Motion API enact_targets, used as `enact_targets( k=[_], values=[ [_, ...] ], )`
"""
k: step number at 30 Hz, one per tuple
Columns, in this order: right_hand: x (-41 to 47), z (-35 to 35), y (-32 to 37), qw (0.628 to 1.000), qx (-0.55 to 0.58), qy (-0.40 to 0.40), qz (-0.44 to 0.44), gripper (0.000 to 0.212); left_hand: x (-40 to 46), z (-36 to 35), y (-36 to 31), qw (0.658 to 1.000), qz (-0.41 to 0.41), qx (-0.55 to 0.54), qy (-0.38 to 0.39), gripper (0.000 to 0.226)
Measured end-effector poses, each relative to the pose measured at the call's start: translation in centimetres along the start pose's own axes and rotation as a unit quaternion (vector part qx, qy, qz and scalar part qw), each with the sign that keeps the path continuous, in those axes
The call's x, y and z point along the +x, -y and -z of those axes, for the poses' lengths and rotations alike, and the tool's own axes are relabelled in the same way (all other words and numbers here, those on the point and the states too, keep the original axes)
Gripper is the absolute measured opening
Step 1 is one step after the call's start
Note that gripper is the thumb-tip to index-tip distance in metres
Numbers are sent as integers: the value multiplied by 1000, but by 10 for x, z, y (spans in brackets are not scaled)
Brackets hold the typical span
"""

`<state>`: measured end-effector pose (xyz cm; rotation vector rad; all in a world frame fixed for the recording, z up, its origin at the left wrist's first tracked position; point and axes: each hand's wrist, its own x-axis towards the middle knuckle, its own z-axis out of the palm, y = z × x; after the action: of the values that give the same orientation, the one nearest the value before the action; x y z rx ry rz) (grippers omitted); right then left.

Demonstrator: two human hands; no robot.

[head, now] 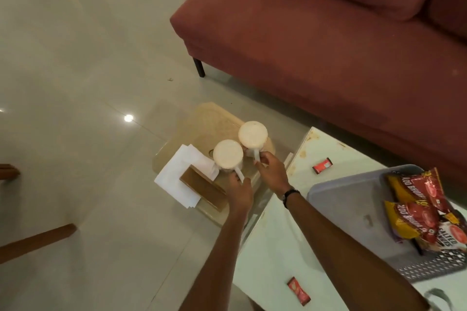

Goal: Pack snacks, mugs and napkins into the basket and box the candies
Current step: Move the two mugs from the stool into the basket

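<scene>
Two white mugs stand upside down on a beige plastic stool [222, 118]. My left hand [240, 190] grips the handle of the near mug [228, 154]. My right hand [271, 170] pinches the handle of the far mug [252, 134]. White napkins [177, 179] lie on the stool's left side with a brown box [202, 188] on top of them. A grey basket [353, 212] on the white table holds several red and yellow snack packets [424, 209]. Two red candies lie on the table, one far [322, 165] and one near [298, 291].
A red sofa [328, 33] fills the upper right behind the white table [278, 247]. Glossy tiled floor spreads to the left. Brown wooden furniture legs [38, 240] show at the left edge.
</scene>
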<state>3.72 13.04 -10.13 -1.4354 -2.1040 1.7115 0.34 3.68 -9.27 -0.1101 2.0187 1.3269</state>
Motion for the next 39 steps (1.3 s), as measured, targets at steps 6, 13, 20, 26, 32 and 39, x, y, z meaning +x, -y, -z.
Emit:
enact_targets(
  k=[6, 13, 20, 26, 32, 39],
  values=[
    [16, -11, -15, 997, -23, -17, 67, 20, 18, -5, 11, 993, -62, 37, -89, 18],
    [-5, -6, -19, 995, 19, -42, 92, 12, 12, 5, 13, 975, -166, 112, -96, 11],
    [-84, 45, -36, 971, 166, -160, 57, 6, -52, -15, 5, 946, -273, 176, 27, 7],
    [-143, 107, -104, 938, 171, -302, 21, 11, -84, -81, 18, 917, -282, 207, 191, 18],
    [-170, 121, -167, 896, 174, -405, -63, 5, -85, -150, 46, 856, -300, 297, 300, 14],
    [-149, 111, -199, 855, 183, -467, -134, 9, -72, -192, 65, 798, -327, 348, 369, 20]
  ],
)
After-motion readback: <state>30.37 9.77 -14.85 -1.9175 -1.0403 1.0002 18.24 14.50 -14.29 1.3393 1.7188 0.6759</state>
